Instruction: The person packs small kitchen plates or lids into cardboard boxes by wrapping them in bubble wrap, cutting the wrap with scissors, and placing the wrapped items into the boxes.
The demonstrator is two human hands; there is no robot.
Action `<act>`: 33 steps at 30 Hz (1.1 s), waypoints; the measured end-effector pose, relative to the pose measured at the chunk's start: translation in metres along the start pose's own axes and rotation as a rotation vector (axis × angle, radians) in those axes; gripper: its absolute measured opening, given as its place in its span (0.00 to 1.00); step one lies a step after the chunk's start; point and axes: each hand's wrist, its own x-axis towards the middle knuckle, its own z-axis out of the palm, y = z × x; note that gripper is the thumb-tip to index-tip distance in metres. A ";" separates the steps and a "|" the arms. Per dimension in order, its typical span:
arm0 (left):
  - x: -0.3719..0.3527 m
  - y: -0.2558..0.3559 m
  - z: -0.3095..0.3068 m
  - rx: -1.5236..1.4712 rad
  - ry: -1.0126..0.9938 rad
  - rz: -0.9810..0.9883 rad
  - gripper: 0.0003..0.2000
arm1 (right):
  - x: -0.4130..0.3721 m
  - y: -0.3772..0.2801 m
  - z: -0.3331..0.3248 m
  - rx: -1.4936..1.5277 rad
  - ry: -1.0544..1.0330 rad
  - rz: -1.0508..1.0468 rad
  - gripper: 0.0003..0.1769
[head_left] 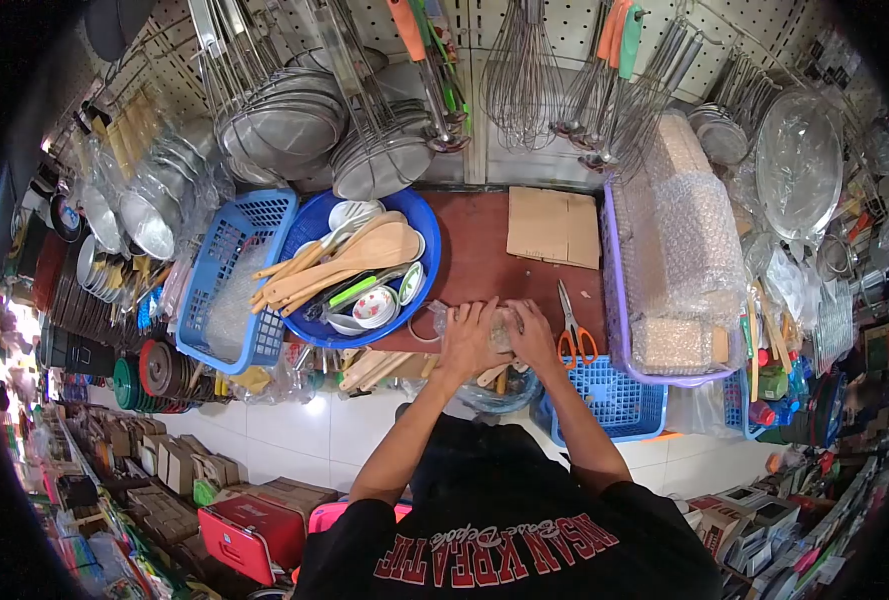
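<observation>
My left hand [472, 338] and my right hand [531, 335] are close together at the front edge of the brown table [470, 235]. Between them is a small bundle in clear wrap [502, 330], mostly hidden under my fingers. Both hands have their fingers bent over it and press on it from either side. What lies inside the wrap I cannot make out. Just right of my right hand lies a pair of scissors [575, 335] with orange handles, blades pointing away from me. Left of my left hand stands a blue round basket [310, 225] with wooden spoons [350, 265] and small ladles.
A purple basket [620, 300] full of bubble-wrapped boxes [700, 230] stands at right. Brown cardboard [553, 227] lies at the back. A blue basket [215, 350] holds bubble wrap at left; another blue basket [615, 400] sits below the table edge. Strainers [280, 130] and whisks [527, 85] hang above.
</observation>
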 end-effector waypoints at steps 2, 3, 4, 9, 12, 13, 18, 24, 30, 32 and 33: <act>-0.005 -0.006 -0.001 -0.088 0.033 0.041 0.49 | -0.001 0.007 0.001 0.011 -0.007 -0.049 0.19; -0.007 -0.009 0.000 -0.117 0.043 0.035 0.49 | 0.000 0.002 -0.003 0.017 -0.010 -0.073 0.21; -0.009 -0.013 0.001 -0.145 0.053 0.028 0.49 | 0.001 -0.002 -0.007 -0.024 -0.055 -0.086 0.24; -0.014 -0.017 -0.005 -0.210 0.020 0.001 0.47 | 0.006 -0.019 -0.037 -0.157 -0.322 -0.136 0.43; -0.016 -0.019 -0.013 -0.217 -0.021 -0.018 0.47 | 0.012 -0.015 -0.049 -0.143 -0.437 -0.210 0.47; -0.018 -0.020 -0.015 -0.213 -0.032 -0.031 0.47 | 0.012 -0.014 -0.049 -0.160 -0.458 -0.199 0.49; -0.022 -0.029 -0.015 -0.259 -0.014 -0.086 0.48 | 0.014 -0.009 -0.045 -0.168 -0.469 -0.187 0.47; -0.036 -0.021 -0.021 -0.177 0.020 0.045 0.48 | -0.010 -0.022 -0.052 -0.221 -0.357 -0.219 0.47; -0.046 -0.006 -0.046 -0.253 0.092 -0.018 0.47 | -0.026 -0.031 -0.056 -0.042 -0.361 -0.049 0.48; -0.051 -0.003 -0.044 -0.277 0.181 -0.105 0.46 | -0.031 -0.018 -0.052 -0.001 -0.343 0.010 0.48; -0.054 0.001 -0.042 -0.346 0.251 -0.164 0.45 | -0.034 -0.011 -0.049 0.018 -0.332 0.040 0.48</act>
